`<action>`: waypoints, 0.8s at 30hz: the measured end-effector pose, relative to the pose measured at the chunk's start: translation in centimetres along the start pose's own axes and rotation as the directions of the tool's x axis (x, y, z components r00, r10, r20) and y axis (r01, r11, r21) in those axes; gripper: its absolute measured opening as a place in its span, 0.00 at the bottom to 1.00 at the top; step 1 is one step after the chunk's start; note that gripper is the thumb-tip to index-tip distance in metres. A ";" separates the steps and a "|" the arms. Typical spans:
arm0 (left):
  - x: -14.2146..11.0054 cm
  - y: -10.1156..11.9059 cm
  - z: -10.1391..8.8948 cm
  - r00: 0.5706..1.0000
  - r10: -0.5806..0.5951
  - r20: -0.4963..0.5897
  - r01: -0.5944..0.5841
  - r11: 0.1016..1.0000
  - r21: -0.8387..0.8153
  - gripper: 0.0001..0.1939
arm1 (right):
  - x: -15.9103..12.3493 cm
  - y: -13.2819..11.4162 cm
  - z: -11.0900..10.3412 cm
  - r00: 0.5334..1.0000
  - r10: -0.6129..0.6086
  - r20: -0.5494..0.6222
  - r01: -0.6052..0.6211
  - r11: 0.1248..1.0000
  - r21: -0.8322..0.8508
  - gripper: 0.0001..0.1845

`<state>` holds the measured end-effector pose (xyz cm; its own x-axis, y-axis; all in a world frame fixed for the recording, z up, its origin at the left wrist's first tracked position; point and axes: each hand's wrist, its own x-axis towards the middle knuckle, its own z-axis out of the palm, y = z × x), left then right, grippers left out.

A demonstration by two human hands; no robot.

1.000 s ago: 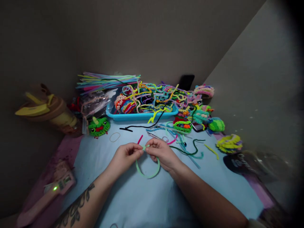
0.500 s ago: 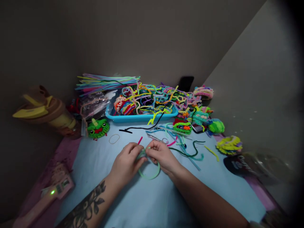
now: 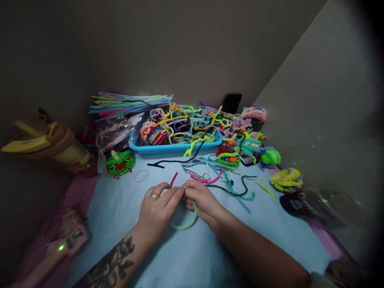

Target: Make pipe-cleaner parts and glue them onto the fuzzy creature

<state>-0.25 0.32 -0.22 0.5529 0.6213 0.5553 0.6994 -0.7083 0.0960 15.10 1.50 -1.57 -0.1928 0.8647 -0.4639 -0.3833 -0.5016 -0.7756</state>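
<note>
My left hand [image 3: 157,210] and my right hand [image 3: 202,201] meet over the light blue mat [image 3: 186,256], fingertips pinched together. Between them they hold a pale green pipe cleaner [image 3: 185,225] bent into a loop that hangs toward me. A ring shows on my left hand, and a tattoo on that forearm. Just beyond my fingers lie small scissors [image 3: 198,175] and a short pink pipe cleaner piece [image 3: 173,179].
A blue tray [image 3: 175,148] heaped with tangled coloured pipe cleaners stands at the back, straight ones [image 3: 129,101] bundled beside it. A green frog figure [image 3: 119,163], other woven figures [image 3: 228,158], a yellow one [image 3: 286,179] and a rubber band [image 3: 141,175] lie about. A pink glue gun [image 3: 57,252] sits left.
My left hand has turned its back upward and closed over the loop's ends; the loop has grown smaller and shifted slightly toward me. The view has drifted a little.
</note>
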 end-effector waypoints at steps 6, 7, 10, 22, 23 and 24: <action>-0.1 -0.2 0.1 1.000 -0.014 -0.013 0.014 1.000 -0.003 0.15 | 0.0 -0.1 -0.1 0.994 0.109 0.030 -0.111 0.989 0.098 0.08; -0.1 -0.2 0.1 1.000 -0.007 -0.013 0.007 1.000 0.005 0.15 | 0.0 -0.1 -0.1 0.993 0.109 0.035 -0.112 0.989 0.100 0.08; 0.1 -0.2 0.0 1.000 0.013 -0.015 -0.012 1.000 0.027 0.14 | 0.0 0.0 -0.2 0.995 0.096 0.031 -0.099 0.991 0.089 0.07; 0.1 -0.5 0.2 0.928 -0.303 0.217 0.362 0.870 -0.336 0.08 | -0.1 -0.2 -0.5 0.995 -0.090 0.036 0.097 0.957 -0.275 0.05; 0.2 -0.6 0.2 0.881 -0.377 0.285 0.467 0.786 -0.404 0.07 | -0.1 -0.4 -0.6 0.993 -0.100 0.063 0.115 0.942 -0.316 0.06; 0.3 -0.8 0.2 0.822 -0.440 0.362 0.569 0.672 -0.474 0.04 | 0.0 -0.6 -0.8 0.990 -0.100 0.097 0.128 0.930 -0.345 0.08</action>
<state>-0.51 1.13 -0.26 0.3102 0.9437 0.1151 0.5698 -0.2814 0.7721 16.02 1.72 -1.44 -0.2403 0.9093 -0.3398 -0.0696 -0.3653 -0.9283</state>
